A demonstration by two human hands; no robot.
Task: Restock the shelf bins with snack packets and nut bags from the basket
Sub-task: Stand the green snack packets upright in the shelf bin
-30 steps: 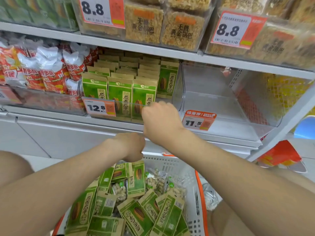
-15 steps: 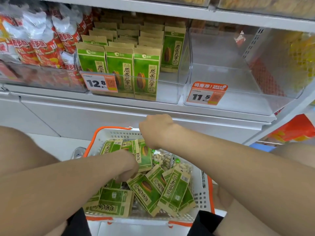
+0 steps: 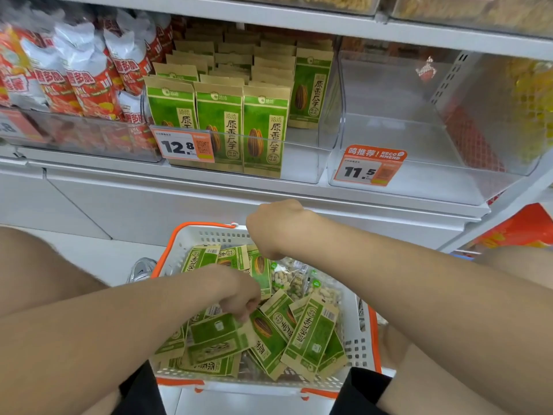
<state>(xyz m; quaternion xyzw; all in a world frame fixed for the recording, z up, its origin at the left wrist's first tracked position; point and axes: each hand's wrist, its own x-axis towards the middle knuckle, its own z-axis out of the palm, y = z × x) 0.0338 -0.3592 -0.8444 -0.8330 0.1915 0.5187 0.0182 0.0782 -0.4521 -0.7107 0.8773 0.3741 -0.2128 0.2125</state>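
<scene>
The left hand (image 3: 239, 295) reaches into the basket (image 3: 206, 235), fingers curled down and pinching the top edge of a packet (image 3: 221, 333) at the pile's 8 o'clock. It would pay to gather several packets into one squared stack, labels facing alike, so they stand upright in the bin (image 3: 302, 163) at 12 o'clock. The right hand (image 3: 275, 229) hovers knuckles-up over the far rim. Its fingers are hidden, so its grip cannot be told. Nut bags (image 3: 288, 278) lie at the basket's 1 o'clock.
</scene>
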